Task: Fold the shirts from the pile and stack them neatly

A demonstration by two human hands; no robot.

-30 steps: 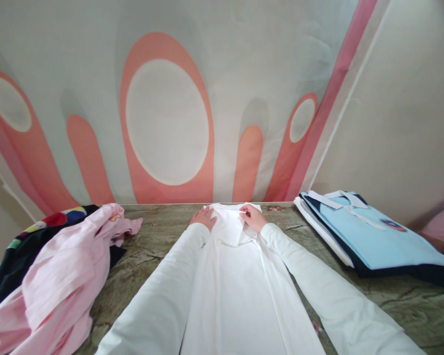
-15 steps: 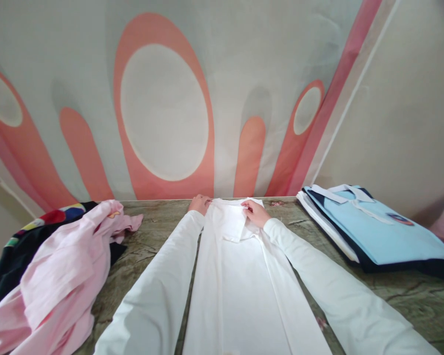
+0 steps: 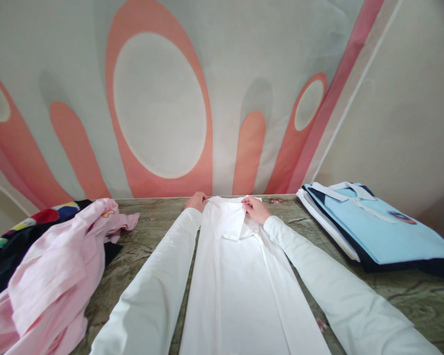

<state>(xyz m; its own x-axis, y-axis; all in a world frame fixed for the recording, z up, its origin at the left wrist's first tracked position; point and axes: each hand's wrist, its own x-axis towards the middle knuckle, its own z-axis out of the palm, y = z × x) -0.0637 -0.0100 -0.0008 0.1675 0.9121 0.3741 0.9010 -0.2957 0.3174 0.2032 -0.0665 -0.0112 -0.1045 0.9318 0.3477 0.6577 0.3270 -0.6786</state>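
Wood-grain surface (image 3: 159, 231) is butting against a grey backdrop (image 3: 159, 103) with orange ovals. One white shirt (image 3: 240, 281) is lying flat on it, with its long axis running straight from the person out to the backdrop and its collar (image 3: 229, 219) at the far end. Both hands are working at that far end. Right hand (image 3: 256, 209) is sitting on the collar's right side, fingers and thumb closing on a pinch of shirt fabric. Left hand (image 3: 197, 201) is resting at the shirt's far left corner, just off the collar; I can't tell if it's gripping or only pressing, since the fingers are curling out of view. So the right hand is the nearer one to the collar. Left of the shirt: one crumpled pink garment (image 3: 55, 266), lying over one dark garment (image 3: 7, 246) with coloured patches. Right of the shirt, well apart: one folded stack (image 3: 377, 227), light-blue polo on top, navy and white layers showing under it.
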